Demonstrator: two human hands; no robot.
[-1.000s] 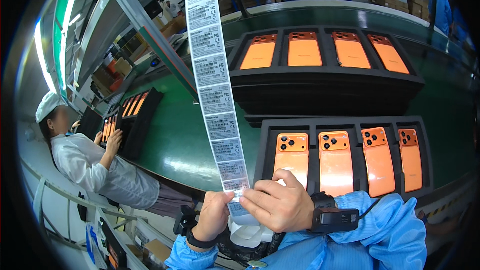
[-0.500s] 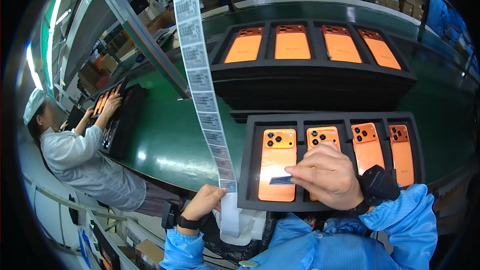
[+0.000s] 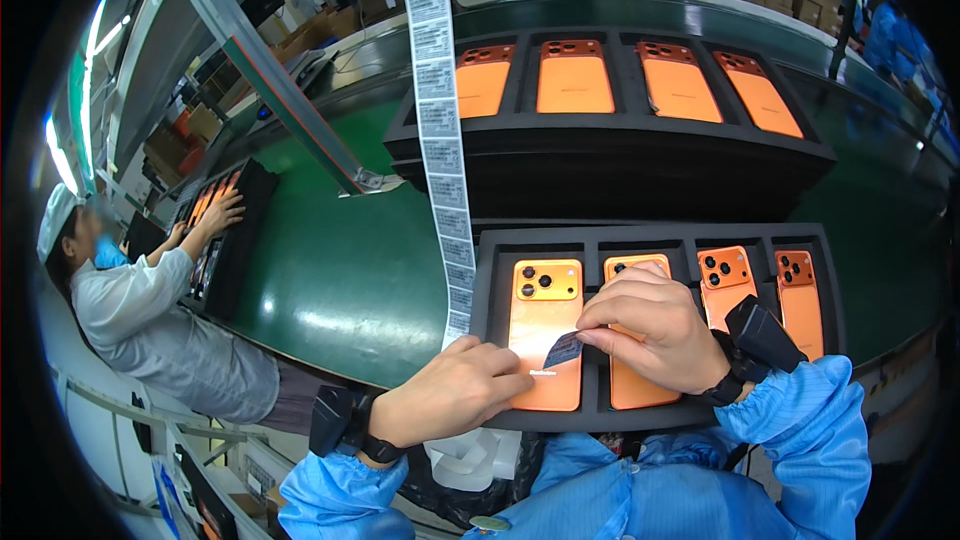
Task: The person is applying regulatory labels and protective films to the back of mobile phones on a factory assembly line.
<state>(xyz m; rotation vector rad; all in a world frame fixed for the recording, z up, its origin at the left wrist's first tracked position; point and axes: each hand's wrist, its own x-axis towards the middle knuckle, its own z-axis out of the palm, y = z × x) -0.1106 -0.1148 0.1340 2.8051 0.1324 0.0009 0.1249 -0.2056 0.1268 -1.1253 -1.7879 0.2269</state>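
My right hand [image 3: 650,330] pinches a small dark, shiny label [image 3: 563,349] between thumb and fingertips. It is bent and hangs over the lower back of the leftmost orange phone [image 3: 545,325] in the near tray. My left hand [image 3: 455,390] reaches across that phone's lower left edge with its fingers extended and fingertips on the phone, not wrapped round it. Behind this hand, a long strip of printed labels [image 3: 445,175] runs down from above; its lower part is hidden. The second phone [image 3: 640,390] lies partly under my right hand.
The near black foam tray [image 3: 590,235] also holds two more orange phones on the right. Beyond it, a stack of black trays [image 3: 610,170] carries several orange phones on top. On the left, a co-worker [image 3: 170,330] handles another phone tray along the green table [image 3: 330,270].
My left hand has moved right from the label strip's lower end onto the leftmost phone. The label in my right hand is now tilted and curled. The strip has swung right.
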